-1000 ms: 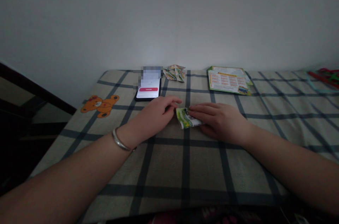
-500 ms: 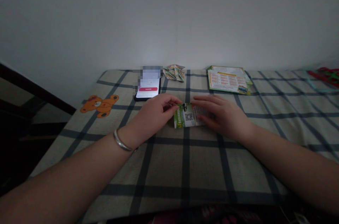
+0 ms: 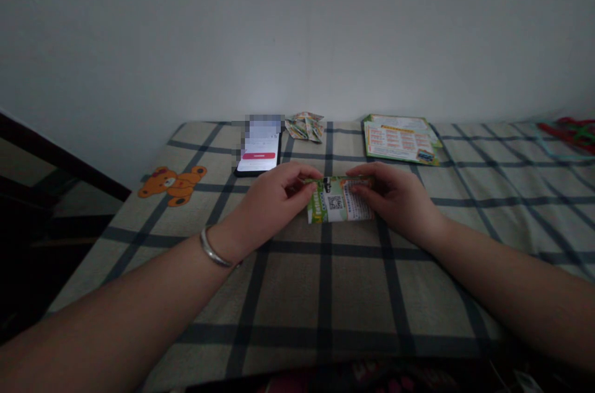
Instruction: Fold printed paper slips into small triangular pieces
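A folded printed leaflet (image 3: 339,204), green, white and orange with a QR code, is held between my two hands above the checked tablecloth. My left hand (image 3: 281,194), with a silver bangle at the wrist, pinches its upper left corner between thumb and fingers. At the upper right, my right hand (image 3: 397,198) grips the paper, thumb on the near face and fingers behind. The fold runs along the top edge. Just beyond my left hand lies a phone (image 3: 258,154) with a lit screen, and beside it sits a folded paper shape (image 3: 305,126).
Several printed leaflets (image 3: 402,140) lie stacked near the wall at the back right. An orange bear figure (image 3: 173,185) is on the left of the checked tablecloth (image 3: 288,294). Red and green items (image 3: 569,136) are at the far right edge.
My right hand has closed from a flat, spread pose into a grip on the leaflet's right side. More of its printed face shows. My left hand keeps its pinch.
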{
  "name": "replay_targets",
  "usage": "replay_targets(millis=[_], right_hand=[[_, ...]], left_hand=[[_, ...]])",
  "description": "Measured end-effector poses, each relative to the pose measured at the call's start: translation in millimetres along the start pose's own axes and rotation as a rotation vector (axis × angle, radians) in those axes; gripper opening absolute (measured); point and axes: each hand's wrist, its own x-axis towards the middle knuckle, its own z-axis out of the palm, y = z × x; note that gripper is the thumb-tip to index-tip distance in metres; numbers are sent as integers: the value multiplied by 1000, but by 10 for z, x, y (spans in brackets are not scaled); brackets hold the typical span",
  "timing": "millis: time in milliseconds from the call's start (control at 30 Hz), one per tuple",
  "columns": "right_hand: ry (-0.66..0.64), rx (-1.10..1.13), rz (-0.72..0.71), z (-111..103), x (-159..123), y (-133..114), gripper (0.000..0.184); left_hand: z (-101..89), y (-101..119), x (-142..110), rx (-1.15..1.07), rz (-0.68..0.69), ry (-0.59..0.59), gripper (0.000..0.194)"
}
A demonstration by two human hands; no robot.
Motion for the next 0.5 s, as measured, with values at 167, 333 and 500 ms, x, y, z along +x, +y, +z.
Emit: replay_targets(millis=[167,333,500], right_hand=[[69,6,-27,17,-1,-14,19],[85,4,-21,30,4,-17,20],[91,12,-20,31,16,-19,19]], left_hand=[[41,-14,-12,-144,-65,-35,21],[49,-16,-1,-125,-80,-15,18],[51,-23,2,-141,-70,9,14]])
